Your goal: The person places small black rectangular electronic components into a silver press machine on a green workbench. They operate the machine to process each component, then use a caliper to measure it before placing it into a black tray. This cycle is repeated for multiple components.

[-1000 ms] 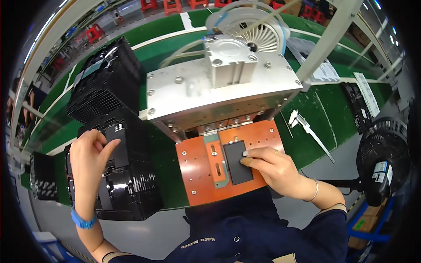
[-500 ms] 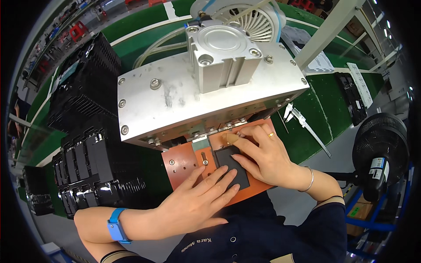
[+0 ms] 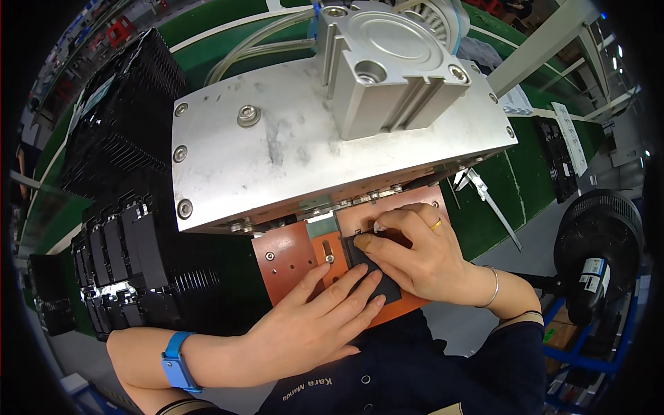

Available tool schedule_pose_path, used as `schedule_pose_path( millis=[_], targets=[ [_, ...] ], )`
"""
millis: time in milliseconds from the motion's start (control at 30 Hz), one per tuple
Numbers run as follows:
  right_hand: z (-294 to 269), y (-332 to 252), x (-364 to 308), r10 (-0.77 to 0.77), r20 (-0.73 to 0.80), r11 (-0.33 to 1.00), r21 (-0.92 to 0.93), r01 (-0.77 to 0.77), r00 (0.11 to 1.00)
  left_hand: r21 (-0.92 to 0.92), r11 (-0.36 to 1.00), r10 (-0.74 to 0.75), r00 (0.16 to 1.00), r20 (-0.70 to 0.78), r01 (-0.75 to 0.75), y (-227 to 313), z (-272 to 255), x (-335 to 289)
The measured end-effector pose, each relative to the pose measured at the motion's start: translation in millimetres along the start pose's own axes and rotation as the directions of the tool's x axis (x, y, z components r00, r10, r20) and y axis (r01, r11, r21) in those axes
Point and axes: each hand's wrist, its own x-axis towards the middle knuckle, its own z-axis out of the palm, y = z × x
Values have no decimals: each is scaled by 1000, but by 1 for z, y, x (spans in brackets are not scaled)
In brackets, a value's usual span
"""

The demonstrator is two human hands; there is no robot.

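The left hand point(image 3: 315, 321) is flattened and loosely spread, grasping nothing; at least some of its fingertips rest on the dark panel point(image 3: 391, 290), coming in from the left and near side. The right hand point(image 3: 418, 249) has its thumb and forefinger bunched at the panel's far end; whether they pinch its edge or some small piece there cannot be told, since the fingers cover the spot.

The panel lies between the two hands: to the right of and slightly beyond the left palm, and left of the right palm. Its long axis runs from far to near, with the near end slanting to the right. Neither hand is clearly nearer, as both are at the panel: the right at its far end, the left further down its length.

Under the panel is an orange base plate point(image 3: 285, 257), with a slotted orange strip point(image 3: 328, 247) just left of the panel. Beyond the fingertips stands a silver metal block point(image 3: 277, 159) topped by a square cylinder point(image 3: 398, 69). Black stacked trays point(image 3: 128, 263) sit to the left, while a caliper point(image 3: 492, 209) and a black fan point(image 3: 598, 232) are to the right.
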Motion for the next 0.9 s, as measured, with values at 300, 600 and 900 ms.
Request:
schedule_pose_path(
  millis=[300,600,900],
  targets=[
    [6,-3,-1,86,-113,994,-58,-93,990,5,1000,8,1000,-26,-8,0,2,0],
    [-3,-2,16,-6,-48,991,-131,0,999,26,1000,6,999,-41,-5,1,4,-1],
    [-5,-7,25,-48,-35,944,-328,34,998,53,998,17,998,-56,-14,0,7,-3]
  ],
)
